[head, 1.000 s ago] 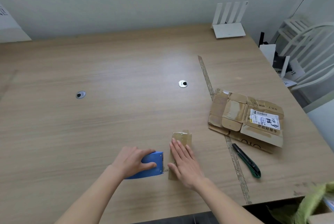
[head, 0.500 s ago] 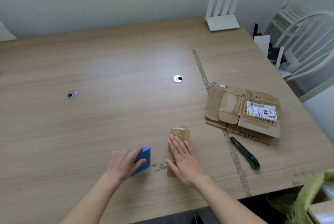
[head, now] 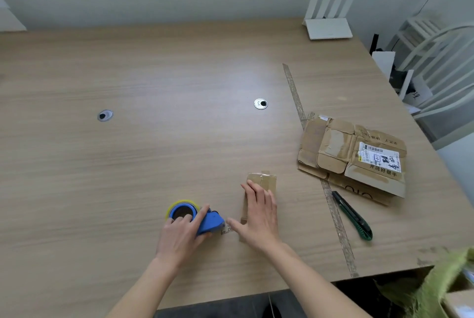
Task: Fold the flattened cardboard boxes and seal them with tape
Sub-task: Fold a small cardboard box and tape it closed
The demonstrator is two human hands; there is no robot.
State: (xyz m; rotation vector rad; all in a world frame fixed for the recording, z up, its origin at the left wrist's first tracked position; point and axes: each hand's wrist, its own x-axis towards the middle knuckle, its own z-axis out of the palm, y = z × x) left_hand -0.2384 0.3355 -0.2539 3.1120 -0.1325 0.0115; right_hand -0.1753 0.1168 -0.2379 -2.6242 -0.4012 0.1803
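Head view: left hand (head: pixel 179 238) grips tape dispenser (head: pixel 202 219); right hand (head: pixel 259 215) flat on small box (head: pixel 263 180)

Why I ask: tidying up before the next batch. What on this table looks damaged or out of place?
The flattened brown cardboard box pile on the right looks worn: torn edges, creased flaps and old tape patches. A green utility knife lies loose near the table edge; whether its blade is out is unclear. Nothing is spilled.

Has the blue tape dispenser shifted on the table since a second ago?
Yes. The blue tape dispenser was close against the small brown cardboard box; it now sits further left of it, turned so its roll faces up.
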